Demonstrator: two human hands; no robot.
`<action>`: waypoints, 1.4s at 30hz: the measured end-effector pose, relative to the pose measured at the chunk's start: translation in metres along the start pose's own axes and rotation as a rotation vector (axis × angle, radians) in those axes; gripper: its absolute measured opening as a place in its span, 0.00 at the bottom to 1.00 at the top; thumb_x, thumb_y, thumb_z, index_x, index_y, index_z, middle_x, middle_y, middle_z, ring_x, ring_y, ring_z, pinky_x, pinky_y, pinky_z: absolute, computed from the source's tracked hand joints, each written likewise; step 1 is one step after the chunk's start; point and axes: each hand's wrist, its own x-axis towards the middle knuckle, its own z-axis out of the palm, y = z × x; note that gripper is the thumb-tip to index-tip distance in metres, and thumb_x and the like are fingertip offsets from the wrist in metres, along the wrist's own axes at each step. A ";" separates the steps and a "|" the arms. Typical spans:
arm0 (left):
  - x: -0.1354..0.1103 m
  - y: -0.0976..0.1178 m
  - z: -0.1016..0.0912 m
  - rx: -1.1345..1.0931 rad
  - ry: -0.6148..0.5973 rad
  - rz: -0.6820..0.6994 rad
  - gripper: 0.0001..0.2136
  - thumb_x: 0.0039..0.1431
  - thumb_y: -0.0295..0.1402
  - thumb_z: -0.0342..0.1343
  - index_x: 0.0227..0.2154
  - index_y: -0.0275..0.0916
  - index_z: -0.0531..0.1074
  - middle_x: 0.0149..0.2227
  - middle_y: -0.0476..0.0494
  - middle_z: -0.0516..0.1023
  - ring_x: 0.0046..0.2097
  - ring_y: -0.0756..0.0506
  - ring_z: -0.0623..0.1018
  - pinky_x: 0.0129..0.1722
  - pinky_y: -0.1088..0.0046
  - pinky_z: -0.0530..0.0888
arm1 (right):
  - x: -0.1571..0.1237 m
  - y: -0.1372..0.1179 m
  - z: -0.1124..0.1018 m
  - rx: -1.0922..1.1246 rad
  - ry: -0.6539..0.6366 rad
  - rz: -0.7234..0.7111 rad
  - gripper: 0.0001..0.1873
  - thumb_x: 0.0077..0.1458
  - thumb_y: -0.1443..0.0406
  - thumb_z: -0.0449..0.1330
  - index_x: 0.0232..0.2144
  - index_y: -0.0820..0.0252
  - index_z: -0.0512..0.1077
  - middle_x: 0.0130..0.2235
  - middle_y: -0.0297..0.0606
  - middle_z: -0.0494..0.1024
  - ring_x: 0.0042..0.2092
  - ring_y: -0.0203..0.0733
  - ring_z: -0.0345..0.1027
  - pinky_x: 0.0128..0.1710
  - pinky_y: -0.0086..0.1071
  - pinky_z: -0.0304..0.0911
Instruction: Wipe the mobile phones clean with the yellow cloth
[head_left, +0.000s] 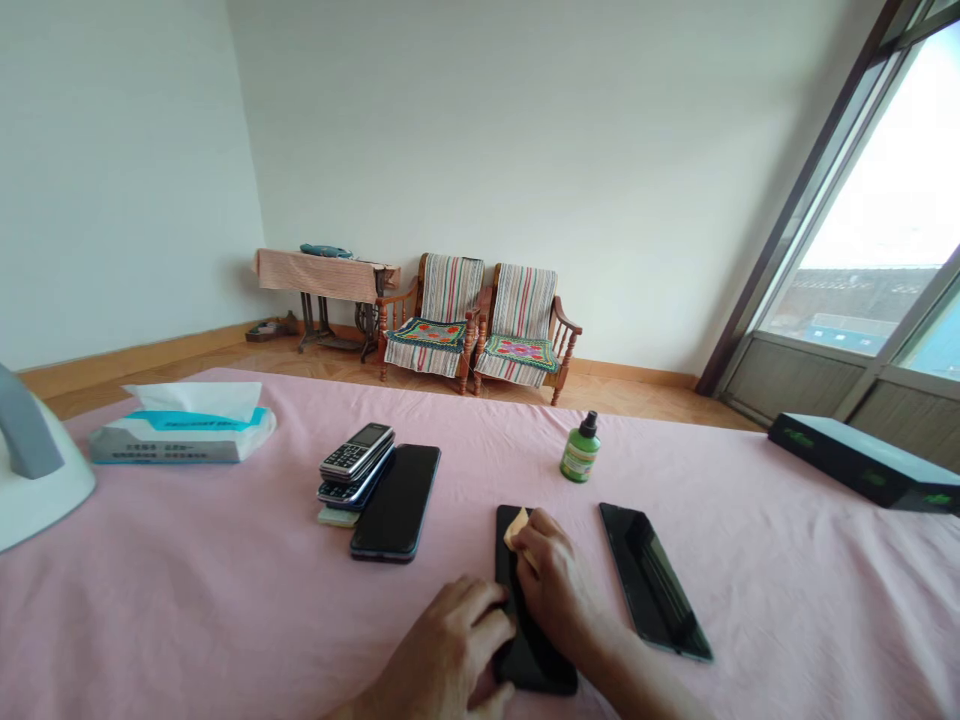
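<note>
A black smartphone [534,655] lies face up on the pink tablecloth [225,590] in front of me. My left hand [450,655] rests on its near left edge, fingers curled against the side. My right hand [559,585] lies over the phone's far half, pressing a small tan cloth [516,528] onto the screen with closed fingers. A second black smartphone [652,580] lies to the right, apart from both hands. A green spray bottle [580,449] stands upright just beyond.
To the left lie a black phone [396,500] and a stack of keypad phones [355,462]. A tissue pack [187,425] and a white lamp base [34,470] sit far left. A black box [862,460] lies far right. Two chairs [480,325] stand by the wall.
</note>
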 end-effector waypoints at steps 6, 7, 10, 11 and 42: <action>0.001 0.002 -0.003 0.020 -0.015 -0.012 0.23 0.43 0.21 0.60 0.46 0.38 0.73 0.52 0.41 0.71 0.52 0.40 0.69 0.55 0.63 0.67 | 0.014 0.002 0.000 -0.007 0.017 0.058 0.15 0.50 0.79 0.48 0.28 0.61 0.71 0.32 0.38 0.68 0.37 0.40 0.62 0.36 0.29 0.57; 0.002 0.002 -0.003 0.024 -0.024 -0.010 0.23 0.43 0.21 0.60 0.46 0.38 0.73 0.52 0.41 0.71 0.52 0.40 0.69 0.55 0.62 0.68 | 0.013 0.001 0.000 -0.008 0.022 0.059 0.15 0.49 0.80 0.48 0.28 0.61 0.71 0.32 0.38 0.68 0.37 0.40 0.62 0.36 0.29 0.57; 0.002 -0.001 -0.002 0.033 -0.039 -0.012 0.23 0.42 0.21 0.60 0.45 0.39 0.73 0.51 0.42 0.71 0.52 0.39 0.70 0.54 0.61 0.69 | 0.007 -0.007 0.004 -0.009 0.026 0.055 0.16 0.46 0.81 0.50 0.27 0.60 0.71 0.32 0.37 0.69 0.36 0.39 0.63 0.36 0.28 0.57; 0.002 -0.002 -0.001 0.034 -0.035 -0.013 0.23 0.41 0.21 0.61 0.44 0.40 0.73 0.51 0.42 0.72 0.51 0.39 0.71 0.54 0.61 0.69 | 0.005 -0.009 0.005 -0.012 0.027 0.055 0.15 0.45 0.81 0.51 0.28 0.60 0.71 0.33 0.37 0.70 0.37 0.39 0.63 0.35 0.28 0.57; 0.002 -0.019 0.005 0.054 0.125 0.147 0.22 0.42 0.22 0.60 0.43 0.45 0.73 0.48 0.45 0.74 0.49 0.41 0.74 0.50 0.66 0.73 | 0.021 0.000 0.013 -0.020 0.081 0.093 0.15 0.54 0.77 0.51 0.26 0.60 0.75 0.32 0.39 0.71 0.38 0.39 0.64 0.37 0.28 0.57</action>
